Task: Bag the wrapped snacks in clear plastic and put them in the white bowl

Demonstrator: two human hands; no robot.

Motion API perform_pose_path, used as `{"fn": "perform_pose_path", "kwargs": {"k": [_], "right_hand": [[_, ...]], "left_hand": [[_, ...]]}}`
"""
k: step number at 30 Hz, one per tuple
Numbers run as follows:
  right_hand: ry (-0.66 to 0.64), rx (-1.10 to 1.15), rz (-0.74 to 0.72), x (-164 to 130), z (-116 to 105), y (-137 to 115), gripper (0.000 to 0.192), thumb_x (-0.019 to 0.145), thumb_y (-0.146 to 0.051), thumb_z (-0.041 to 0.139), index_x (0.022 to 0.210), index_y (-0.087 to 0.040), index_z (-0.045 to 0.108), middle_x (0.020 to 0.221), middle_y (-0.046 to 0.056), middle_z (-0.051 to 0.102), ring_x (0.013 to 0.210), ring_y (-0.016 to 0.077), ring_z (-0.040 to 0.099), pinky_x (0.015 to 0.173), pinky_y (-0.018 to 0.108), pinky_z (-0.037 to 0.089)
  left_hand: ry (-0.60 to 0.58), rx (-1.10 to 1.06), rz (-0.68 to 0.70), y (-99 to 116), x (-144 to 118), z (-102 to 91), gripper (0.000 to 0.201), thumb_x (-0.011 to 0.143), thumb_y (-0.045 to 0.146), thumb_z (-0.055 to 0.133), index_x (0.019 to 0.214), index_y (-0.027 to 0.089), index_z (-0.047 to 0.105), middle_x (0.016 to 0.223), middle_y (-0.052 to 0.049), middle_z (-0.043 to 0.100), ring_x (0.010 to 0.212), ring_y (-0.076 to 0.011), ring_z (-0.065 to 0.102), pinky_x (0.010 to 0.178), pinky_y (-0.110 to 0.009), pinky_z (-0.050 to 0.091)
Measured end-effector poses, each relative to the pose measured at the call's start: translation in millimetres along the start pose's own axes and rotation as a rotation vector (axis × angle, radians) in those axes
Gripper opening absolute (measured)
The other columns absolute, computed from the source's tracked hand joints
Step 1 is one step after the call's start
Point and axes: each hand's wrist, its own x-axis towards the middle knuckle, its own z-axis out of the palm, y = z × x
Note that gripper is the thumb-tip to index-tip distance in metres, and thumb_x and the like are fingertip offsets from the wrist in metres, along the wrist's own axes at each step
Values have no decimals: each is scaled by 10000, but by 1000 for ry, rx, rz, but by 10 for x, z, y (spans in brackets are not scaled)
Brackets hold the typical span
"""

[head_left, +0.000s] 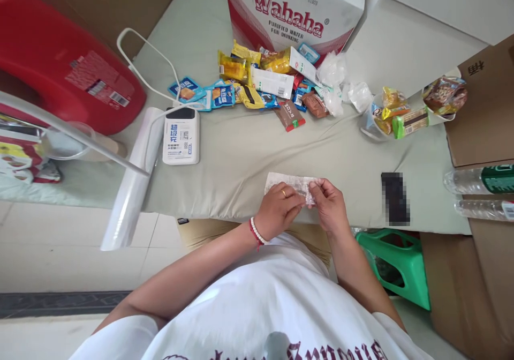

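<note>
A whitish, crinkled flat packet (289, 179), possibly bubble wrap, is held in front of my body at the table's near edge. My right hand (330, 203) pinches its right end between thumb and fingers. Curled over its lower left part, my left hand (280, 208) has its fingers bent against the packet, and the fingertips partly hide it. Beyond my hands lies a heap of wrapped snacks (277, 83) in yellow, blue, white and brown packs. A brown snack pack (289, 115) lies closest to me.
A Wahaha carton (297, 12) stands behind the heap. On the left are a white power bank (181, 136) with cable, a plastic film roll (132, 180) and a red jug (76, 54). On the right are snack-filled cups (375, 127), a pixelated dark object (395, 199) and bottles (466, 181).
</note>
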Motion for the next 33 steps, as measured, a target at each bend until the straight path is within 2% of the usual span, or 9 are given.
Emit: {"fn": "perform_pose_path", "kwargs": {"k": [3, 5, 10, 14, 18, 21, 27, 31, 33], "right_hand": [[-77, 45, -1, -26, -42, 47, 465, 802, -611, 790, 1085, -257, 688, 969, 14, 710, 831, 170, 641, 757, 307, 580], [-128, 39, -10, -45, -64, 75, 503, 749, -548, 863, 1131, -270, 691, 1049, 22, 732, 920, 178, 662, 865, 322, 570], [-113, -7, -1, -65, -112, 97, 321, 721, -458, 887, 866, -230, 715, 802, -11, 679, 722, 133, 582, 705, 270, 517], [-41, -5, 18, -55, -166, 94, 295, 702, -433, 867, 811, -222, 692, 739, -32, 626, 644, 116, 523, 616, 253, 474], [4, 89, 53, -53, -253, 98, 298, 688, -399, 873, 846, -225, 688, 766, -46, 602, 623, 95, 499, 578, 233, 445], [56, 127, 40, -63, -356, 86, 296, 703, -381, 882, 853, -221, 684, 793, -40, 602, 650, 94, 504, 582, 225, 450], [167, 195, 21, -80, -550, 39, 345, 666, -367, 918, 840, -210, 664, 790, -32, 601, 645, 87, 493, 557, 213, 435], [214, 245, 51, -81, -629, 62, 408, 607, -357, 938, 822, -219, 620, 759, -32, 603, 595, 85, 456, 503, 208, 380], [237, 164, 40, -89, -684, 87, 421, 616, -396, 928, 840, -221, 618, 782, -21, 622, 587, 90, 451, 490, 214, 364]], "left_hand": [[12, -131, -138, -39, 5, 14, 209, 1020, 281, 534, 958, 222, 724, 837, -42, 708, 831, -191, 598, 798, -341, 484], [22, -198, -227, -46, 6, 2, 205, 1008, 307, 552, 938, 227, 727, 792, -29, 688, 798, -189, 593, 784, -335, 477], [57, -455, -507, -37, 43, -42, 224, 949, 414, 616, 884, 223, 712, 784, -14, 683, 750, -171, 598, 735, -299, 462], [135, -655, -681, -16, 99, -87, 295, 889, 502, 681, 847, 210, 680, 771, 2, 680, 695, -148, 568, 685, -270, 455], [249, -768, -726, -23, 138, -122, 342, 857, 541, 724, 836, 208, 652, 792, 1, 680, 683, -128, 556, 676, -261, 468], [404, -933, -766, -96, 149, -162, 363, 817, 546, 772, 867, 222, 617, 872, -5, 694, 814, -143, 633, 739, -261, 517], [606, -1244, -905, -332, 142, -329, 457, 677, 402, 901, 853, 233, 515, 882, 36, 682, 877, -131, 691, 833, -296, 584], [665, -1255, -915, -384, 120, -410, 456, 641, 344, 930, 840, 218, 539, 888, 39, 707, 859, -124, 707, 893, -345, 610], [652, -1234, -923, -358, 108, -429, 461, 617, 356, 952, 836, 208, 575, 881, 29, 729, 831, -124, 714, 888, -352, 616]]}}
